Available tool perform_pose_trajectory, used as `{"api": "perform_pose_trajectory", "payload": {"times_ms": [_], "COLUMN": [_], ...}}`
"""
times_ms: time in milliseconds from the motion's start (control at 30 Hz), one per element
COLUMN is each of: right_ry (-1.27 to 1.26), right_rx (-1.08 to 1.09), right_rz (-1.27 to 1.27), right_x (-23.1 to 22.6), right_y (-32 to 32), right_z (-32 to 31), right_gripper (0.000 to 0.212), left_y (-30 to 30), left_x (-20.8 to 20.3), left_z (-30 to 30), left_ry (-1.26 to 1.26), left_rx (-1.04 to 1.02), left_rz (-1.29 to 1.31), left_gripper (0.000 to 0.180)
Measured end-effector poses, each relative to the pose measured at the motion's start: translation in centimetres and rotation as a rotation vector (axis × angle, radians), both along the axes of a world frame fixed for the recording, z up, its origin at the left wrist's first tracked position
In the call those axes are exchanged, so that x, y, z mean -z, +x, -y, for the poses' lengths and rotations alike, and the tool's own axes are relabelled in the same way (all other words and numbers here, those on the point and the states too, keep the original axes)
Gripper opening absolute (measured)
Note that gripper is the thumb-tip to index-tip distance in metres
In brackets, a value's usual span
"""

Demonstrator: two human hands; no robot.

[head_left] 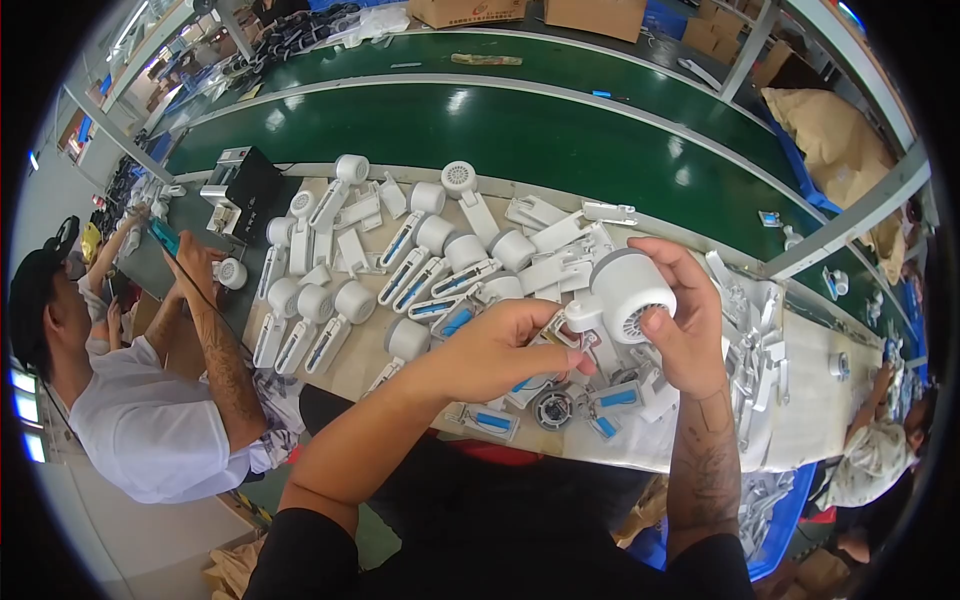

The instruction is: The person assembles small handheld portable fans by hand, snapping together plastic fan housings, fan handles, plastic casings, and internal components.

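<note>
My right hand [695, 325] grips the round white head of a handheld fan [628, 285], its thumb on the grille and its fingers behind. At the fan's neck, my left hand [490, 350] is closed with thumb and forefinger round the open handle, whose inside is mostly hidden by the fingers. Below both hands lie open white handle shells with blue batteries [617, 398] and a round dark-faced fan part [553, 410]. To the left, several fans with opened handles [415, 280] lie in rows on the bench.
White plastic shells [750, 350] pile up at the right of the bench. Beyond runs a green conveyor belt [400, 125]. A black machine [240, 190] stands at the far left, where a co-worker [165, 410] holds a teal tool. A blue bin [790, 525] sits at lower right.
</note>
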State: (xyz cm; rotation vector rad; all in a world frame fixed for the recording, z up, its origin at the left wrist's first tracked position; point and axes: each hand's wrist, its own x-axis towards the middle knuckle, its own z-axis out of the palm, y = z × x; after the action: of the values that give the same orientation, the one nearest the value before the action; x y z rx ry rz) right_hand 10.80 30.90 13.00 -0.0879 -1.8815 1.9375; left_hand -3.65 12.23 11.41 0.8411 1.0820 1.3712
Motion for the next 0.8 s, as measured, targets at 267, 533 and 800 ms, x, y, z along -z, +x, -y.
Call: {"api": "perform_pose_trajectory", "payload": {"times_ms": [267, 533, 800], "right_ry": [0.003, 0.105, 0.119], "right_rx": [-0.038, -0.291, -0.377], "right_rz": [-0.002, 0.359, 0.589], "right_x": [-1.0, -4.2, -5.5], "right_y": [1.0, -0.3, -2.1], "right_z": [-0.2, -0.8, -2.0], "right_gripper": [0.065, 0.059, 0.061], "left_y": [0.7, 2.9, 3.9], "left_x": [0.0, -1.3, 0.2], "left_z": [0.2, 1.0, 0.8], "left_ry": [-0.015, -0.138, -0.104], "left_rx": [-0.077, -0.026, -0.118], "left_rz": [-0.014, -0.062, -0.005], "left_gripper": [0.020, 0.025, 0.025]}}
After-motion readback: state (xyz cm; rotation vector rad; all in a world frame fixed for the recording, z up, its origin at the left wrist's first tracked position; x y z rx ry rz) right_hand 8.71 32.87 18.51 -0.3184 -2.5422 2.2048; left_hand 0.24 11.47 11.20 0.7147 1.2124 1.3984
